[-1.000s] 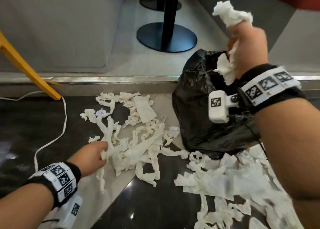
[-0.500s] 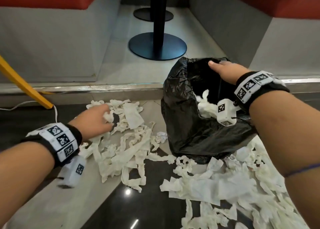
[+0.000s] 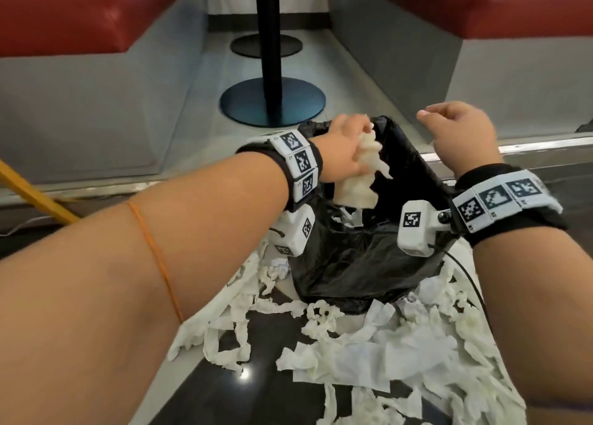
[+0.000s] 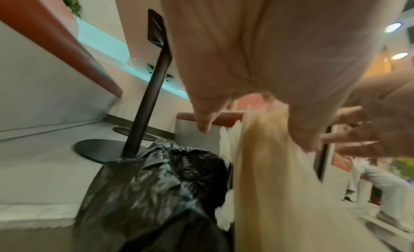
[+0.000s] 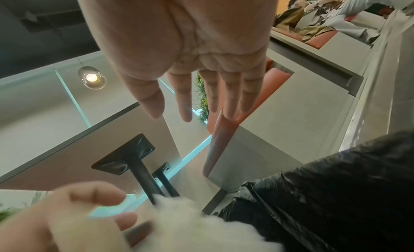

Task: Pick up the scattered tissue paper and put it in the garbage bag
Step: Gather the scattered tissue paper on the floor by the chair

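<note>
the left hand (image 3: 345,150) clutched a wad of tissue paper (image 3: 356,180) right above the mouth of the garbage bag (image 3: 362,264), the wad hanging lengthwise downward into it. the right hand (image 3: 462,135), fingers straight and empty, hovered over the bag's far rim.

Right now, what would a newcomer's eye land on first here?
First, the left hand holding a bunch of tissue over the open mouth of the black garbage bag, which stands at the middle of the floor. Next, the right hand, holding nothing, above the bag's right rim. Then the scattered tissue strips across the dark floor in front of the bag.
</note>
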